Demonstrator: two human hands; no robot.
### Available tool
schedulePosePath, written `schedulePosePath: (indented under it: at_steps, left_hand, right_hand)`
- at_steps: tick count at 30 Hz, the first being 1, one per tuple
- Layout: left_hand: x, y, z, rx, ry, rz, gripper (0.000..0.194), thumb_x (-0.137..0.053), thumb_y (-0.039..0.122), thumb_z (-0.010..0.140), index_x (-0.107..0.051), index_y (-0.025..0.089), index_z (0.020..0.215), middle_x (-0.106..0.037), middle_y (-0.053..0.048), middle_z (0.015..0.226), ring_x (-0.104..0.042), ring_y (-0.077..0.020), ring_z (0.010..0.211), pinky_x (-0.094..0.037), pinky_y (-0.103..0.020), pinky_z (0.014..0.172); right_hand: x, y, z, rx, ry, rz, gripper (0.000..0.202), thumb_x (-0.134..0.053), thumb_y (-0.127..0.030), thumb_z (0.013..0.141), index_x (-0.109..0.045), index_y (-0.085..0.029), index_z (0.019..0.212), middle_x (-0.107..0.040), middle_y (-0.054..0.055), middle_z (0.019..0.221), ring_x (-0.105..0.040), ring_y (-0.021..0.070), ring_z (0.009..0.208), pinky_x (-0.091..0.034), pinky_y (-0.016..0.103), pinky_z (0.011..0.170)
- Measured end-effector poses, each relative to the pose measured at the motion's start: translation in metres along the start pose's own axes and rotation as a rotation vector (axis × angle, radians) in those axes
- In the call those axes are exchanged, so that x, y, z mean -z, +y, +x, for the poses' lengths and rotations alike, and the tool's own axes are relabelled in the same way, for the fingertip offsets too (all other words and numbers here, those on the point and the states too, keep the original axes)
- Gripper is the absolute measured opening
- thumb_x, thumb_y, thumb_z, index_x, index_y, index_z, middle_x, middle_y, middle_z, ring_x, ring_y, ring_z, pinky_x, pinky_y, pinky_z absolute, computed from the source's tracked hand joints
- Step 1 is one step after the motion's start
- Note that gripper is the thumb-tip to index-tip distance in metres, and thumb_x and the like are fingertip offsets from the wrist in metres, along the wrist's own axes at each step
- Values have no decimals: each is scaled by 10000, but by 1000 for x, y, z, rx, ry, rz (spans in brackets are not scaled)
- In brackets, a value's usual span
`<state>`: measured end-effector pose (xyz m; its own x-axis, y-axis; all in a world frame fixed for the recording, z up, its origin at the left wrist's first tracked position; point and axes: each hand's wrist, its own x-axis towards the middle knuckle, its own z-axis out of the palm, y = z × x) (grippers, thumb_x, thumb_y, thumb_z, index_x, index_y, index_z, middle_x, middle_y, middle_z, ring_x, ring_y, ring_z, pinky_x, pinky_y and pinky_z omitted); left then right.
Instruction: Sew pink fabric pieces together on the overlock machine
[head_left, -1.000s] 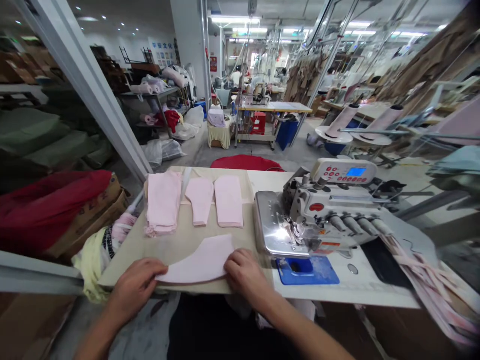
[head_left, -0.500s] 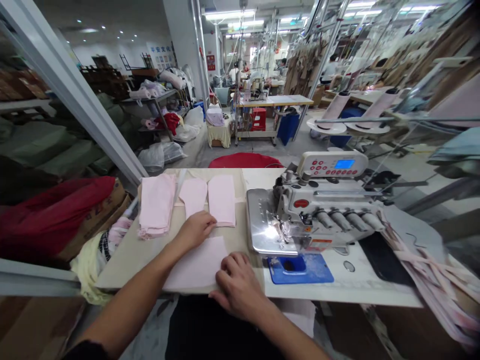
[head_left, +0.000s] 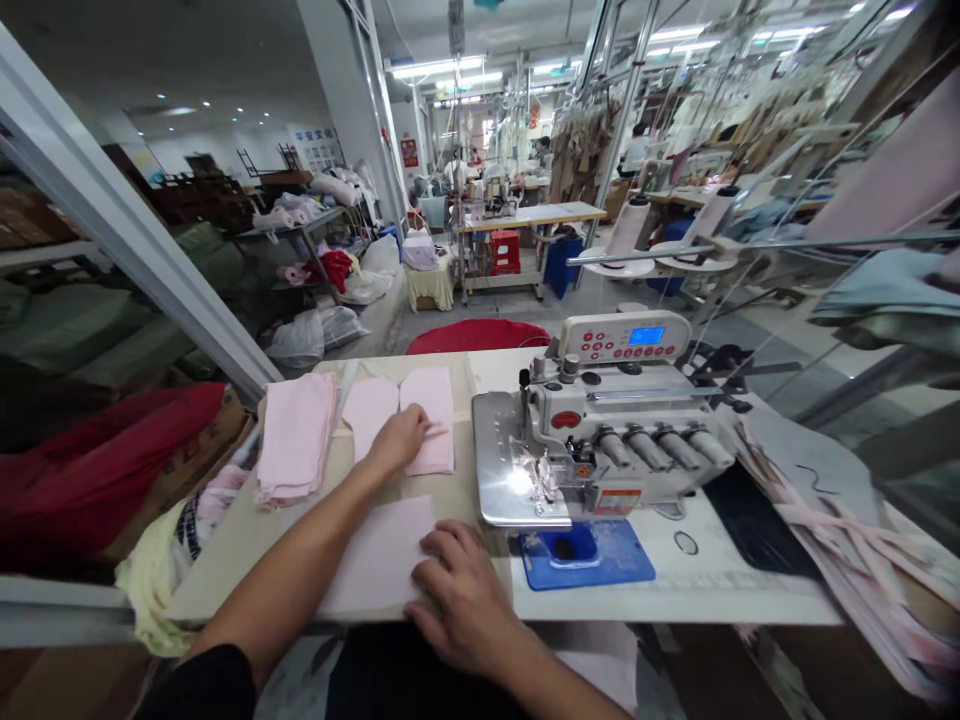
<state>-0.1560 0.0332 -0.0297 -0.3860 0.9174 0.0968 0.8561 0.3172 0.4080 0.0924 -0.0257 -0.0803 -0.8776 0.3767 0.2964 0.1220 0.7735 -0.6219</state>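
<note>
My left hand [head_left: 400,437] reaches over a stack of pink fabric pieces [head_left: 429,385], its blurred fingertips touching the top near the middle. Whether they pinch a layer is unclear. To its left lie a shaped pink piece with a narrowed end [head_left: 370,402], partly behind the hand, and a thicker pink stack [head_left: 296,432]. A flat pink panel [head_left: 379,555] lies near the table's front edge under my left forearm. My right hand [head_left: 466,595] rests at this panel's right edge, fingers bent and spread, holding nothing.
An overlock sewing machine [head_left: 615,415] with a lit metal plate [head_left: 499,490] stands to the right, a blue tray [head_left: 589,555] before it. Pink strips [head_left: 840,540] hang at the far right. A metal post [head_left: 142,200] slants at left. Distant people sit at other machines.
My left hand has moved from the corner between the pink pieces up onto the right stack. My right hand stays at the panel's edge. The camera view has shifted slightly.
</note>
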Motion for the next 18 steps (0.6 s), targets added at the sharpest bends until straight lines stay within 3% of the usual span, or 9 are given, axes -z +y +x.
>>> schedulePosePath:
  at_steps: [2, 4, 7, 8, 10, 12, 13, 15, 18]
  left_hand:
    - [10, 9, -9, 22, 60, -64, 165, -468, 254, 959, -608, 176, 994, -682, -71, 897, -613, -200, 805, -448, -316, 759]
    - [23, 21, -34, -18, 57, -142, 169, -463, 263, 958, -617, 195, 975, -686, -39, 895, -619, -178, 816, -468, -293, 775]
    - [52, 29, -96, -182, -156, -432, 197, -491, 292, 957, -669, 218, 919, -702, -27, 899, -643, -171, 855, -498, -284, 808]
    - [64, 26, -119, -232, -278, -564, 226, -500, 325, 965, -693, 225, 901, -705, -40, 903, -650, -180, 862, -504, -303, 822]
    - [87, 9, -165, -333, -483, -722, 331, -498, 417, 977, -744, 243, 840, -699, -76, 868, -658, -199, 826, -515, -341, 803]
    - [103, -20, -201, -339, -513, -824, 368, -649, 585, 851, -750, 254, 725, -676, -93, 767, -633, -212, 700, -522, -361, 693]
    - [107, -37, -214, -294, -439, -888, 409, -723, 646, 752, -718, 251, 648, -658, -89, 724, -613, -210, 650, -517, -357, 633]
    - [105, -69, -229, -78, -179, -913, 443, -775, 653, 681, -660, 235, 594, -651, -74, 700, -603, -203, 622, -514, -333, 576]
    - [83, -104, -228, 276, 110, -645, 346, -721, 572, 765, -741, 228, 800, -749, -58, 861, -684, -219, 761, -563, -310, 664]
  right_hand:
    - [-3, 3, 0, -6, 18, 20, 619, -711, -309, 830, -501, -245, 1409, -390, 112, 1560, -266, 339, 1464, -321, 520, 1174]
    - [-9, 7, -1, -23, 82, 41, 919, -689, -242, 823, -185, -196, 1591, -200, 160, 1657, -191, 341, 1520, -312, 531, 1196]
    - [-18, 9, -3, -53, 244, 60, 1027, -633, -210, 858, 70, -108, 1600, -107, 228, 1665, -187, 337, 1533, -345, 528, 1186]
    - [-19, 7, -5, -48, 277, 49, 982, -617, -194, 859, 17, -101, 1603, -108, 236, 1662, -184, 348, 1533, -343, 544, 1181]
    - [-15, -1, -6, 20, 231, 22, 775, -604, -148, 830, -307, -136, 1546, -213, 216, 1644, -224, 374, 1516, -332, 581, 1170]
    - [-5, -10, -3, 165, 9, 72, 459, -601, -124, 810, -635, -202, 1261, -505, 156, 1489, -432, 340, 1407, -396, 519, 1126]
    - [1, -15, 1, 233, -140, 135, 313, -602, -137, 825, -699, -223, 1110, -647, 114, 1318, -564, 290, 1276, -458, 441, 1063]
    - [13, -19, 12, 280, -380, 285, 132, -604, -212, 887, -720, -231, 948, -743, 35, 974, -685, 187, 950, -522, 282, 858]
    - [22, -17, 36, 16, -371, 320, 168, -582, -296, 936, -710, -203, 995, -722, 13, 838, -661, 150, 757, -473, 223, 682]
